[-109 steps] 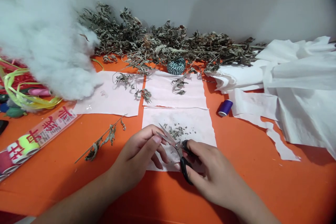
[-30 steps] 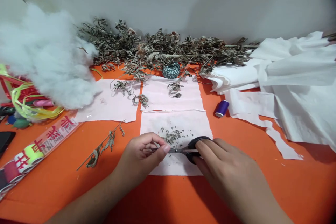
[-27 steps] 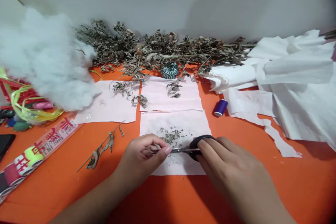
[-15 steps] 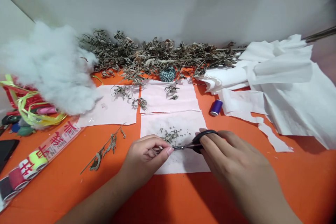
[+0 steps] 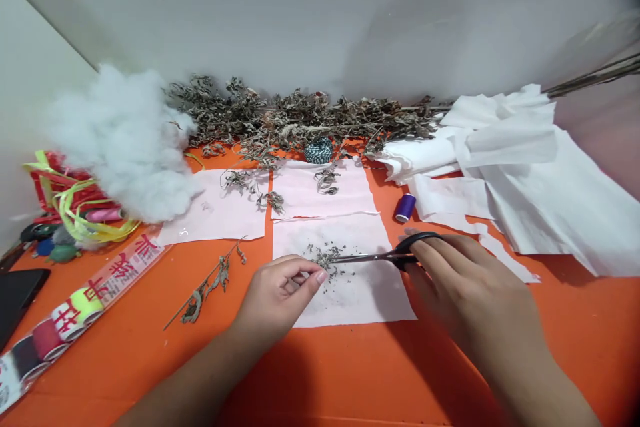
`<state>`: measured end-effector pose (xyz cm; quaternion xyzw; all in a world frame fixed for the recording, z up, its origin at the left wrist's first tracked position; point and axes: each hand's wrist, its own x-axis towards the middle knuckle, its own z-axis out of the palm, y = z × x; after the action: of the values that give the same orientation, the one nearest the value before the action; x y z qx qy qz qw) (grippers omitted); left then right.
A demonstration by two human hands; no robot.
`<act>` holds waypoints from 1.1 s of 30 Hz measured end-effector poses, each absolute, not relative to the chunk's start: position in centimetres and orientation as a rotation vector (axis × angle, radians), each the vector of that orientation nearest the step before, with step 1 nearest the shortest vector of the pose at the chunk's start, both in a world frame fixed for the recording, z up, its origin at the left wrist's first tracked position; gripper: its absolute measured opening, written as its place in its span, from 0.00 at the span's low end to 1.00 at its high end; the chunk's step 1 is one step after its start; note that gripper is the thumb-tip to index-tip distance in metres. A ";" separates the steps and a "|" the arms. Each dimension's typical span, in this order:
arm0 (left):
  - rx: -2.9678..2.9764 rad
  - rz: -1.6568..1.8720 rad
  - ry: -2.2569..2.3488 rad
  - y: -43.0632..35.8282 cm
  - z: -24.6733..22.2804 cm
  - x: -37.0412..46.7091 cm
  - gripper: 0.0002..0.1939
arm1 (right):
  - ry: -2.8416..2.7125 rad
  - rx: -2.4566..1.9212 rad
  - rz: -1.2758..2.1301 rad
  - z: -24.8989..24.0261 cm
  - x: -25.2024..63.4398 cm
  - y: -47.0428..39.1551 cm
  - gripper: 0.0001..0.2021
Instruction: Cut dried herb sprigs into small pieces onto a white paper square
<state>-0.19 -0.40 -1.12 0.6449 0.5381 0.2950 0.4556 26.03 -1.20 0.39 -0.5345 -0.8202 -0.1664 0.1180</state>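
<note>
My right hand holds a pair of scissors by the black handles. The blades look closed and point left, their tips over a small heap of cut dry leaf bits. That heap lies on a white cloth square. Just left of the heap, thumb and forefinger of my left hand are pinched together. Whatever they may hold is too small or hidden to make out. A dried leafy sprig lies on the orange table to the left of that hand.
Dried plant stalks line the wall, with a ball of dark twine before them. White stuffing, ribbons and packed thread spools sit left. On the right are a purple spool and white cloth.
The scissors have moved right, away from my left fingertips, and their tips are now over the leaf bits. My left hand stays pinched in nearly the same place. The view has shifted slightly.
</note>
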 end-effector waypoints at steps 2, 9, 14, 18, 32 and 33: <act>1.669 0.726 1.305 -0.4 -1.1 -0.4 0.11 | -2.277 -1.584 -0.503 -0.5 26.3 -1.1 0.03; 1.891 0.711 1.325 -0.4 -1.2 -0.7 0.09 | -2.142 -1.525 -0.298 -2.6 26.0 -0.8 0.06; 2.032 0.708 1.424 -0.2 -0.9 -1.0 0.13 | -2.127 -1.501 -0.206 -2.8 25.6 -0.7 0.06; 2.133 0.707 1.390 -0.2 -0.6 -1.1 0.12 | -2.116 -1.490 -0.175 -2.9 25.4 -0.6 0.08; 2.153 0.793 1.306 -0.1 -1.3 -1.0 0.08 | -1.971 -1.584 -0.412 -3.7 25.5 -1.0 0.11; 2.159 0.787 1.292 -0.1 -1.3 -1.0 0.09 | -1.959 -1.601 -0.401 -3.8 25.6 -1.0 0.12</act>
<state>-0.99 -0.10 -1.33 0.7929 0.4745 0.2889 0.2502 25.56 -0.96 -3.78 -0.5989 -0.7328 -0.1500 0.2861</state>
